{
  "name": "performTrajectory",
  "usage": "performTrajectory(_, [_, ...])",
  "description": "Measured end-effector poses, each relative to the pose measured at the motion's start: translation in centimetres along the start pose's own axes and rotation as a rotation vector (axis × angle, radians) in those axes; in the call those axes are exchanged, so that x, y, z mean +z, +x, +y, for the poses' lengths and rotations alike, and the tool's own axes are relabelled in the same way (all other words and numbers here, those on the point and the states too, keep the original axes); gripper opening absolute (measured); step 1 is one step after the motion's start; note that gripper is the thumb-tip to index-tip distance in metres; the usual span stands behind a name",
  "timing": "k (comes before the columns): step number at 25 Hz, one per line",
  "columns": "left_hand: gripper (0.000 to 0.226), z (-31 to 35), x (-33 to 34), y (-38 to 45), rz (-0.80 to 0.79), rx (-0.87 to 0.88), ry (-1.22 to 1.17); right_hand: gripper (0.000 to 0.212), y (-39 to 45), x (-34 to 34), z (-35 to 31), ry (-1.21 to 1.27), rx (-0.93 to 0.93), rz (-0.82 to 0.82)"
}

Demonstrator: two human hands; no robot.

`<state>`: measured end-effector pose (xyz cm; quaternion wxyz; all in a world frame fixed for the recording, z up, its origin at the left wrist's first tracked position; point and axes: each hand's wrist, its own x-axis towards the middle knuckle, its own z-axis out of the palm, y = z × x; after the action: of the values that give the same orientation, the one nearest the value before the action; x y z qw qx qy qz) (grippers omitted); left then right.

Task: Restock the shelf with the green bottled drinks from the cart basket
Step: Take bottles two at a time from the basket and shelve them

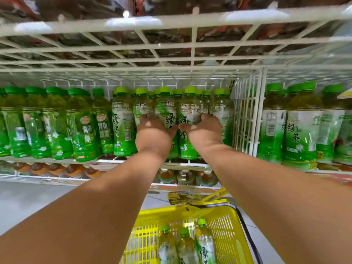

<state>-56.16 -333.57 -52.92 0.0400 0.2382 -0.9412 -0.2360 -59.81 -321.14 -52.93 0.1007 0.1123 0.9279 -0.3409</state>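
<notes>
Well underway: left hand [152,130] and right hand [202,128] each wrapped around a green tea bottle [167,111] on the wire shelf [182,165]; three bottles [185,242] left in yellow basket [230,235].

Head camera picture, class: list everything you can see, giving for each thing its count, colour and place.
Light-capped green tea bottles: about a dozen, shelf centre.
Dark-capped green bottles: at least five, shelf left.
Larger green tea bottles: several, right of the divider.
Wire divider: one, white, between centre and right bottles.
Wire rack: one, white, overhead.
Orange-brown drinks: a row, shelf below.
Basket: one, yellow, bottom centre.
Basket bottles: three, green-capped.
Left hand: on a shelf bottle.
Right hand: on a neighbouring bottle.
</notes>
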Motion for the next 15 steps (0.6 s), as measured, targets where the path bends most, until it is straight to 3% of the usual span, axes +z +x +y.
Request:
performTrajectory(8, [0.079, -1.2, 1.6, -0.6, 0.11, 0.174, 0.108, 0.082, 0.5, -0.1, 0.1, -0.105, -0.083, -0.052])
performTrajectory(12, [0.087, -1.5, 1.5, -0.6, 0.113, 0.229, 0.32, 0.07, 0.1, 0.0, 0.5, -0.1, -0.058, -0.044])
performTrajectory(15, [0.092, -2.0, 1.0, -0.6, 0.043, 0.225, 0.394, 0.076, -0.3, -0.1, 1.6, -0.104, -0.038, -0.064])
